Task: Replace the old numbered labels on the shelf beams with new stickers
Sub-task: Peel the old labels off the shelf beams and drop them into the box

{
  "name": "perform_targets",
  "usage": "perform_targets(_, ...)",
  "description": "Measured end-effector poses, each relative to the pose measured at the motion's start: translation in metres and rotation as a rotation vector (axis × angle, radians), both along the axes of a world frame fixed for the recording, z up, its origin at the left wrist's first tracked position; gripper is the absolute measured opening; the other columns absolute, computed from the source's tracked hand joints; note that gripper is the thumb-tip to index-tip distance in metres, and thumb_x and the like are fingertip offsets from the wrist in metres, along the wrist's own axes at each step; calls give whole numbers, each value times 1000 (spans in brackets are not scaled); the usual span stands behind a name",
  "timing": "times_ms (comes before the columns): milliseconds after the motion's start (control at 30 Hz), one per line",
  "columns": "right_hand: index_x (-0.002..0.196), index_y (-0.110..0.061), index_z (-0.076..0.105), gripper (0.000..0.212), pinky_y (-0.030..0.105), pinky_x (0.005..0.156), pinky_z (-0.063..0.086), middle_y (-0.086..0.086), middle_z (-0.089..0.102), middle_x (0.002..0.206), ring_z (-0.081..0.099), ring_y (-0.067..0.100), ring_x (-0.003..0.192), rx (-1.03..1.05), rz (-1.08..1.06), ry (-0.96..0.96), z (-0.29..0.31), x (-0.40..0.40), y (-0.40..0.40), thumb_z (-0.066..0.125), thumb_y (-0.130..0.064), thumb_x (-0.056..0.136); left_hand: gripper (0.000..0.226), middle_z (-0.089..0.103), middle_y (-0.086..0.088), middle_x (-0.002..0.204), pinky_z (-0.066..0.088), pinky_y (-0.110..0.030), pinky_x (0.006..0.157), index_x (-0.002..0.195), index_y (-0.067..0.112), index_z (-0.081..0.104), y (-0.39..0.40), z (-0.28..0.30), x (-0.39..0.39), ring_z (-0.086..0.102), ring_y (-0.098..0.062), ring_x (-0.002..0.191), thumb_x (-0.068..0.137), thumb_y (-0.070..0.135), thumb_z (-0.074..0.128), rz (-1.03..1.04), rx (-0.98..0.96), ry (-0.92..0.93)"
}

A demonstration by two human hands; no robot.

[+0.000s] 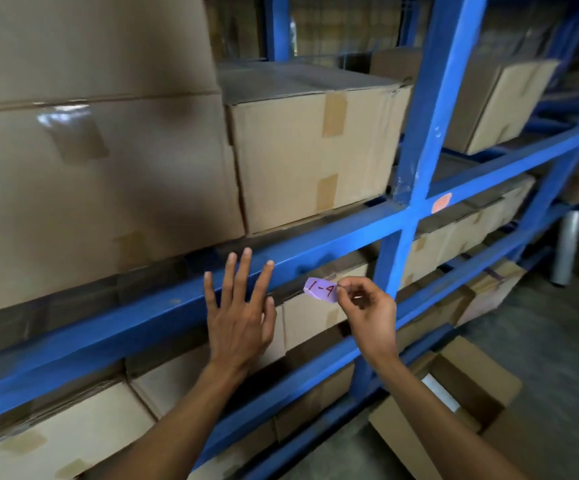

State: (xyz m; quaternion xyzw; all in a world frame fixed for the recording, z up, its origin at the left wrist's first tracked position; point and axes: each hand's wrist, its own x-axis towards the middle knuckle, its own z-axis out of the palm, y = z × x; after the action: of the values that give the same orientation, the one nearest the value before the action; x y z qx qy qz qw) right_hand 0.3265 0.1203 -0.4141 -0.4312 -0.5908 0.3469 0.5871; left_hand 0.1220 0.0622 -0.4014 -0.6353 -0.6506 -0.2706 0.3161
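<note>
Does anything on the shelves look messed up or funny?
A little. The purple sticker marked 1-4, pinched in the right hand, looks bent rather than flat. An orange label on the blue beam further right sits tilted. The boxes look tidy.

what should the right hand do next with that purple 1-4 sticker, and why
Probably carry the purple sticker up-left and press it onto the blue beam. The right hand pinches it by one edge, off the beam, while the left hand lies open, its fingertips on the bare beam face.
</note>
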Motion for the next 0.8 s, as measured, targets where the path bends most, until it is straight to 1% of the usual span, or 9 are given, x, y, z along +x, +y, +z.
perform_targets(100,80,-29,69,27,13,67,50,-16,72,73,63,1,66,-30,-108,26,-2,41,16,69,-3,86,70,23,-14,163,-9,-52,123,151,20,42,28,-5,37,18,-32,152,84,26,63,-69,-81,13)
perform_targets(167,82,-25,70,23,10,62,49,-20,71,72,62,-3,64,-53,-179,48,-5,70,27,69,-3,87,74,24,-14,164,-7,-53,124,151,21,42,47,-12,63,16,-32,153,80,22,64,-149,-123,9)
perform_targets(300,90,-18,74,11,20,66,55,-8,75,82,68,9,76,-155,-278,63,-20,123,53,70,-8,89,71,20,-13,167,-1,-53,126,149,25,41,86,-24,116,8,-30,156,80,20,57,-342,-282,-6)
perform_targets(433,88,-22,74,15,21,69,55,-2,75,83,69,14,78,-250,-369,75,-48,175,81,70,-8,88,67,31,-15,163,19,-54,124,143,21,50,133,-44,168,25,-33,152,78,12,62,-563,-484,-12)
perform_targets(533,92,-14,75,11,28,72,57,5,75,82,70,18,78,-351,-438,73,-80,214,106,70,-6,86,57,39,-19,157,33,-60,116,139,14,57,165,-66,208,36,-39,146,83,11,64,-646,-626,-48)
perform_targets(600,96,-13,74,14,26,70,55,0,71,75,66,13,70,-406,-465,37,-103,237,121,69,-6,86,53,38,-20,157,30,-58,118,140,12,56,186,-83,230,36,-39,146,88,13,63,-657,-703,-54)
perform_targets(667,101,-12,73,19,26,69,56,-3,66,68,62,8,63,-455,-477,2,-124,256,135,69,-4,85,52,31,-17,161,22,-51,124,146,15,49,206,-101,248,30,-35,150,95,18,57,-665,-788,-37)
perform_targets(733,97,-12,73,16,30,70,57,0,68,68,63,11,63,-521,-497,8,-150,277,150,70,-3,84,54,23,-12,165,18,-45,125,152,20,39,230,-127,268,21,-29,154,99,25,49,-667,-875,-2)
perform_targets(800,88,-17,74,14,34,73,59,4,72,73,68,17,69,-603,-528,28,-179,296,163,72,-4,82,57,15,-8,168,19,-42,125,155,24,30,253,-156,286,13,-25,155,101,32,46,-654,-979,-12)
